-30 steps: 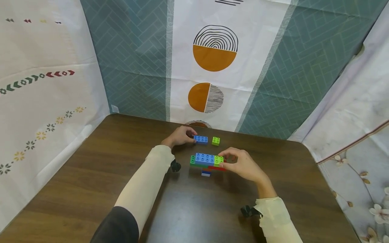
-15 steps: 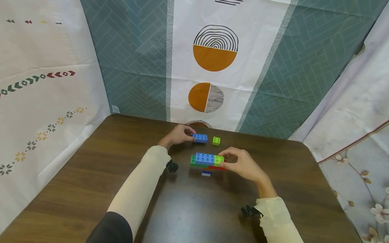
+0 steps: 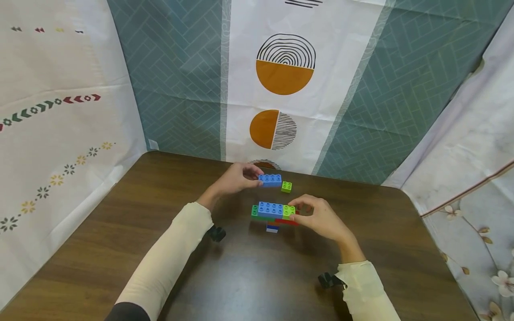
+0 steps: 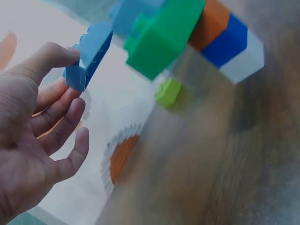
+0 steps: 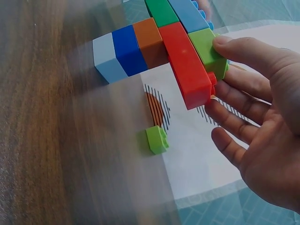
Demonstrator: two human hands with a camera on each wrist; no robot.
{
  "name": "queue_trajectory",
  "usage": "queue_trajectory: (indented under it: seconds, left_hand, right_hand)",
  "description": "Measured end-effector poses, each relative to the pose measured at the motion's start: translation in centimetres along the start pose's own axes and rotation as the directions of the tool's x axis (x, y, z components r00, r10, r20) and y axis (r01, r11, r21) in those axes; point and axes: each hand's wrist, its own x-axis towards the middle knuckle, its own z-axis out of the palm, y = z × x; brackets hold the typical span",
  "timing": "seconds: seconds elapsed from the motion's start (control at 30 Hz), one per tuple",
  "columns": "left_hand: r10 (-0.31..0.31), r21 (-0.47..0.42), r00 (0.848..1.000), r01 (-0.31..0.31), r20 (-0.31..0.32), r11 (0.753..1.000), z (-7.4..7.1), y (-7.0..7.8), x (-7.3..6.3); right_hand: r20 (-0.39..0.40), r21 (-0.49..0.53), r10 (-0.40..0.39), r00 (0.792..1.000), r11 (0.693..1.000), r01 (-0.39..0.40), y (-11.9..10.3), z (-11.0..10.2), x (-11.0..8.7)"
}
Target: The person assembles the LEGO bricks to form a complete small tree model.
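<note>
My left hand (image 3: 236,179) pinches one end of a long blue brick (image 3: 270,180) between thumb and fingers. In the left wrist view this blue brick (image 4: 89,56) is up off the table. My right hand (image 3: 319,216) pinches the lime green brick (image 5: 208,51) on top of a built brick structure. That structure stands on a column of white (image 5: 108,58), dark blue (image 5: 127,50) and orange (image 5: 150,43) bricks. Above the column lie a green brick (image 4: 164,37) and a red brick (image 5: 187,65), end to end. Another blue brick (image 3: 270,209) sits on top beside the lime one.
A loose lime green brick (image 3: 286,187) sits on the brown wooden table (image 3: 241,276), behind the structure and right of the held blue brick. Patterned cloths (image 3: 184,89) hang behind the table and along both sides.
My left hand has lifted the blue brick off the table, drawing slightly left first, then up and right. My right hand stays in place on the structure's lime green brick.
</note>
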Motion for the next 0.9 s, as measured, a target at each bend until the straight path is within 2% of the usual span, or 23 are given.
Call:
queue_trajectory:
  seconds: [0.2, 0.4, 0.63, 0.9]
  left_hand:
    - [0.063, -0.020, 0.998, -0.063, 0.021, 0.998, 0.4, 1.9, -2.4]
    - [0.121, -0.008, 0.991, -0.120, 0.053, 0.993, 1.3, 3.0, -4.2]
    - [0.161, 0.072, 0.984, -0.166, 0.072, 0.984, 2.3, 3.2, -5.0]
    - [0.157, 0.096, 0.986, -0.162, 0.057, 0.982, 2.8, 2.7, -5.5]
  right_hand:
    - [-0.010, 0.005, -0.006, 1.000, 1.000, 0.007, 0.1, 0.2, 0.1]
    - [-0.027, 0.001, -0.009, 1.000, 1.000, 0.009, 0.2, 0.4, 0.3]
    - [-0.038, 0.005, 0.001, 0.999, 1.000, -0.001, 0.1, 0.7, 0.4]
    - [-0.035, 0.020, 0.011, 0.999, 1.000, -0.011, 0.0, 0.8, 0.5]
